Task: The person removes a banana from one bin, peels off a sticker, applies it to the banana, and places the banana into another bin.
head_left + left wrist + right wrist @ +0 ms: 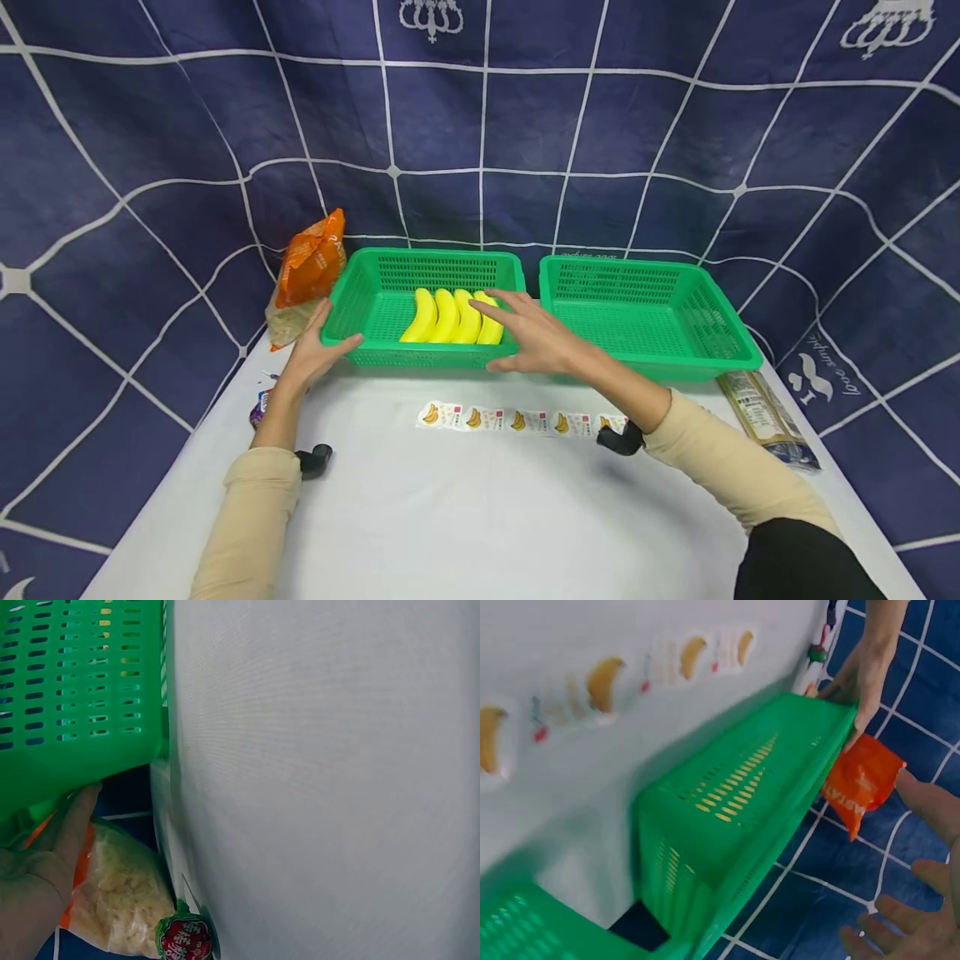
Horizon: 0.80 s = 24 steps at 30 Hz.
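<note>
Several yellow bananas (447, 317) lie side by side in the right part of the left green basket (427, 357). My left hand (311, 354) is at that basket's left end, fingers along the outside and thumb by the front corner. In the left wrist view, the left hand's fingers (73, 825) reach up against the underside of the basket's rim. Over the basket's right end is my right hand (536, 337), its fingers spread and bent a little, overlapping the rightmost banana. The right wrist view shows the right hand (922, 900) holding nothing.
A second green basket (652, 364) stands to the right. Banana-picture stickers (483, 418) form a row in front. An orange bag (311, 262) leans behind the left hand, with a lollipop (184, 937) nearby. A flat packet (765, 412) lies at the right edge.
</note>
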Available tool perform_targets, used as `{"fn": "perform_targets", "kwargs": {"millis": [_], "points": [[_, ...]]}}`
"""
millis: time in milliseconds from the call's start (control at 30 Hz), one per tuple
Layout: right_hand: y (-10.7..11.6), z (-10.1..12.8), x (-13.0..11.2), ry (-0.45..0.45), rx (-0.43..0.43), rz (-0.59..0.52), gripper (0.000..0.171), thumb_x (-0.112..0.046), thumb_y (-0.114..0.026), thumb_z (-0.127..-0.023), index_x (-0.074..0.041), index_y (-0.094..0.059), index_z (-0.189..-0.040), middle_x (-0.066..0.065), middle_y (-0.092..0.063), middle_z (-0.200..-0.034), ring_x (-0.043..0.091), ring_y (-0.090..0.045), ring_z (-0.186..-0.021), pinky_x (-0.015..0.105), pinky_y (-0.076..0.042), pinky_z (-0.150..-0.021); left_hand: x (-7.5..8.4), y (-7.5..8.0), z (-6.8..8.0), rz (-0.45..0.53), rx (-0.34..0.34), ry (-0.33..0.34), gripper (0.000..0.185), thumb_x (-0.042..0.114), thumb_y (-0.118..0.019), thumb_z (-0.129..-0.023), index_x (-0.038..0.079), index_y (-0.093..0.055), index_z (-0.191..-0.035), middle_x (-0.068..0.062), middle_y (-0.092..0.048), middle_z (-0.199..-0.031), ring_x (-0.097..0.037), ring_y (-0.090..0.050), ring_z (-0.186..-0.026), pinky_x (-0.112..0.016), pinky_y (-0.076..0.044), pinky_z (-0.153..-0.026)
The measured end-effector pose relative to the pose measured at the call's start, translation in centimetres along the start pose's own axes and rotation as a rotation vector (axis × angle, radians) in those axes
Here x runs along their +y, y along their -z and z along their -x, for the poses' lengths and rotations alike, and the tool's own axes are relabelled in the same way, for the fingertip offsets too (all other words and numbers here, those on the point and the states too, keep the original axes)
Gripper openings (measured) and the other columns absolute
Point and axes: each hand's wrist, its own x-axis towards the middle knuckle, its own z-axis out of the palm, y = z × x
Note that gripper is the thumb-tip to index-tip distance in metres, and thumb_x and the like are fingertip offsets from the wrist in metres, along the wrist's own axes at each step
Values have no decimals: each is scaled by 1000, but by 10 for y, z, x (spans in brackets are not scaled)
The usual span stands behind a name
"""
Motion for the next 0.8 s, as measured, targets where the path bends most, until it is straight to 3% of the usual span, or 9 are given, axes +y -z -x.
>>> {"fn": "perform_targets", "kwargs": {"millis": [233, 467, 800], "points": [[5, -60, 1, -46, -106, -130, 94, -37, -82, -76, -18, -31, -154, 11, -37, -153, 31, -34, -140, 51, -38, -112, -2, 0, -1, 13, -1, -3, 103, 48, -70, -86, 23, -2, -158, 1, 4, -166, -39, -1, -152, -66, -11, -117], [-4, -116, 7, -102, -223, -161, 90, -40, -77, -81, -17, -31, -154, 8, -36, -156, 29, -30, -145, 51, -35, -115, -2, -4, 1, 13, 0, -9, 103, 48, -70, -85, 20, -3, -158, -1, 3, -166, -38, -2, -152, -65, -11, -118], [-18, -178, 23, -157, -292, -313, 80, -39, -75, -82, -15, -39, -149, 15, -47, -146, 29, -49, -130, 44, -45, -106, -3, -3, 0, 6, 24, -16, 104, 44, -73, -84, 17, -6, -158, -4, -1, -166, -38, -5, -152, -62, -11, -120]]}}
